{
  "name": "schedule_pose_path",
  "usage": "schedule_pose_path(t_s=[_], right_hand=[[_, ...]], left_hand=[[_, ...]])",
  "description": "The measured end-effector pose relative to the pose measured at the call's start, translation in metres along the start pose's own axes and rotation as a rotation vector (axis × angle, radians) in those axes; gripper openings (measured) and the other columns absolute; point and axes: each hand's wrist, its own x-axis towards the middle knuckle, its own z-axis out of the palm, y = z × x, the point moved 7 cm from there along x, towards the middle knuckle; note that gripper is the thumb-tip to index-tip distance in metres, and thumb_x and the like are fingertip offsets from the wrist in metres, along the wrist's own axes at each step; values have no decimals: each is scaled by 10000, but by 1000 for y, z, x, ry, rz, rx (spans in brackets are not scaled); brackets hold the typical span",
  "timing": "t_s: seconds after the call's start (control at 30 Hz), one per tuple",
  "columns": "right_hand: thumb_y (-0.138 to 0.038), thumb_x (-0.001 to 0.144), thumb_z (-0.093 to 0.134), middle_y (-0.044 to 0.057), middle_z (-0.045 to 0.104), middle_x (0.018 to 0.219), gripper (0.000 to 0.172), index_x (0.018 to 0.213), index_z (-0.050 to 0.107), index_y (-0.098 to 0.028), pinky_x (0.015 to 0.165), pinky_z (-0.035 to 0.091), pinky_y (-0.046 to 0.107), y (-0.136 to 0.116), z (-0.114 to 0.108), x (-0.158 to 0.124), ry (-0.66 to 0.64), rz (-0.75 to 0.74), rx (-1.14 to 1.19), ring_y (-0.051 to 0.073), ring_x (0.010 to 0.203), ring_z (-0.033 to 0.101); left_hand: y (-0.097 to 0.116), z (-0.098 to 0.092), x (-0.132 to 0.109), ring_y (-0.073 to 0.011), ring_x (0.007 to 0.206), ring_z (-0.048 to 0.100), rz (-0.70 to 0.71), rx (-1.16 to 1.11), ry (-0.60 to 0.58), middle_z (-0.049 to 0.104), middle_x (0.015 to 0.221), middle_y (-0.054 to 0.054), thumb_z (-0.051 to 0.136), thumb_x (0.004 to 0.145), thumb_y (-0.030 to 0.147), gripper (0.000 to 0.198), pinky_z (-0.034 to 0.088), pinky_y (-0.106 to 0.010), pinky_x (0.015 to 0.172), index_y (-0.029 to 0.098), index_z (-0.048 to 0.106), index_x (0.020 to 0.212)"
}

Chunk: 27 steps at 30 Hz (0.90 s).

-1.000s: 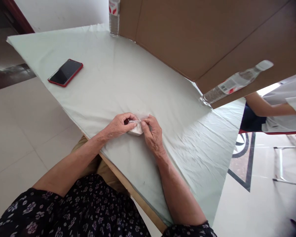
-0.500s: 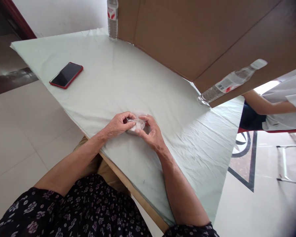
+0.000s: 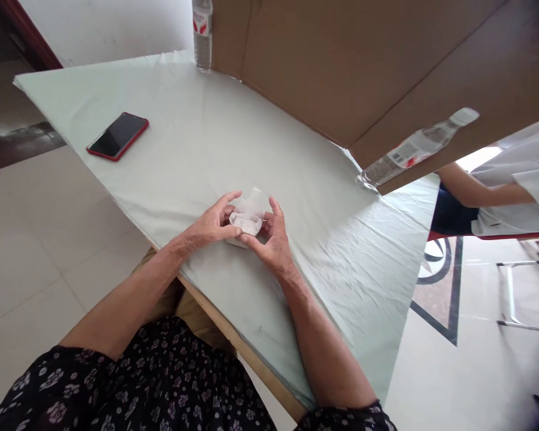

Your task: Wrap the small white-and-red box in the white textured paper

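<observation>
Between my hands, low over the cloth-covered table, is a small translucent white plastic container [image 3: 246,225]. A clear, blurred flap like a lid [image 3: 254,200] stands up at its far side. My left hand [image 3: 216,220] grips the container's left side, thumb on the near edge and the other fingers behind. From the right, my right hand [image 3: 273,236] holds it with the thumb on the near rim, its index finger raised beside the flap. Whatever is inside the container cannot be made out.
A pale green cloth covers the table [image 3: 170,149]. A phone in a red case [image 3: 117,136] lies at the left. Upright cardboard [image 3: 323,72] stands at the back, with water bottles [image 3: 202,36] against it. Another person's arm [image 3: 480,188] shows at the right.
The clear flap now stands up at the container's far side, where the fingers were closed over it before. My fingers have spread toward the container's sides, and its inside faces me more.
</observation>
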Motion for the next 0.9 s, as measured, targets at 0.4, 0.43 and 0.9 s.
schedule_pose_path(t_s=[0.4, 0.43, 0.9], right_hand=[[-535, 734, 807, 82, 760, 1073, 737, 1347, 535, -231, 906, 579, 440, 11, -6, 12, 118, 149, 216, 249, 997, 726], [-530, 738, 801, 78, 758, 1064, 705, 1325, 551, -231, 901, 580, 435, 11, -5, 12, 123, 134, 214, 244, 990, 725], [-610, 778, 754, 51, 723, 995, 609, 1237, 654, -222, 873, 571, 410, 10, -3, 21, 82, 178, 152, 225, 939, 689]], left_hand=[[-3, 1, 1, -230, 1040, 698, -33, -101, 10, 676, 1232, -134, 759, 731, 286, 994, 552, -324, 853, 183, 280, 1596], [-3, 1, 1, -229, 1029, 700, -39, -99, 19, 687, 1202, -129, 758, 732, 291, 992, 552, -326, 851, 171, 282, 1593], [-3, 1, 2, -131, 741, 632, -33, 28, 31, 659, 902, -14, 734, 801, 316, 759, 467, -233, 632, 151, 447, 1483]])
